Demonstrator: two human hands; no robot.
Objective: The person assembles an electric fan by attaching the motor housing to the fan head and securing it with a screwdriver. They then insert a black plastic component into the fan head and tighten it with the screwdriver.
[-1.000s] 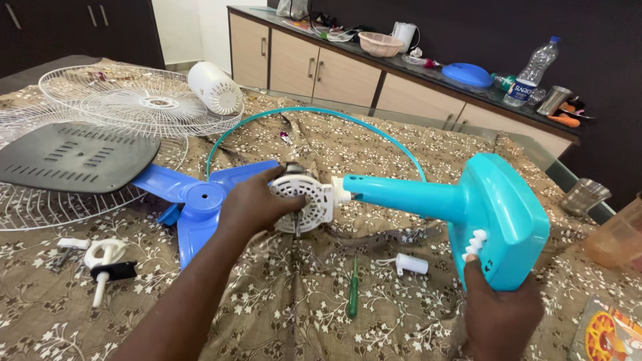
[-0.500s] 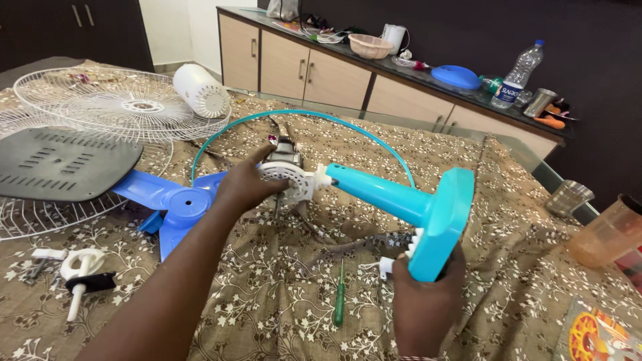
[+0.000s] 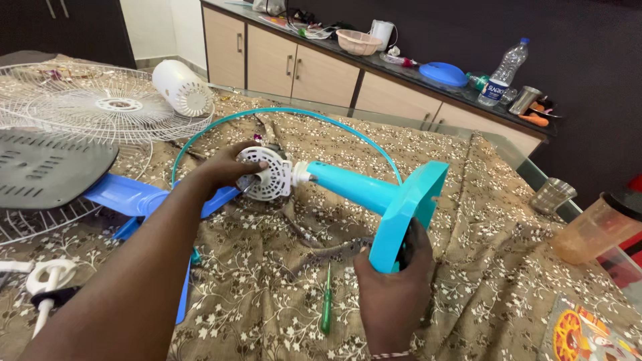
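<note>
On the floral cloth (image 3: 468, 220): table-fan stand (image 3: 381, 200), base gripped in right hand (image 3: 394, 287); left hand (image 3: 224, 170) clasps motor housing (image 3: 267, 175). Blade (image 3: 127, 197), grilles (image 3: 100, 110) detached at nine o'clock; screwdriver (image 3: 326, 304) at six.

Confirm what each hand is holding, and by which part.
Both hold one turquoise fan stand. Left hand grips the white motor housing at its top end; right hand grips the lower edge of its flat base.

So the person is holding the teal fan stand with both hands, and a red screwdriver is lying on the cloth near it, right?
Nearly. The head view shows the screwdriver is green, not red. The left hand and right hand do hold the teal fan stand, and the screwdriver lies on the cloth.
</note>
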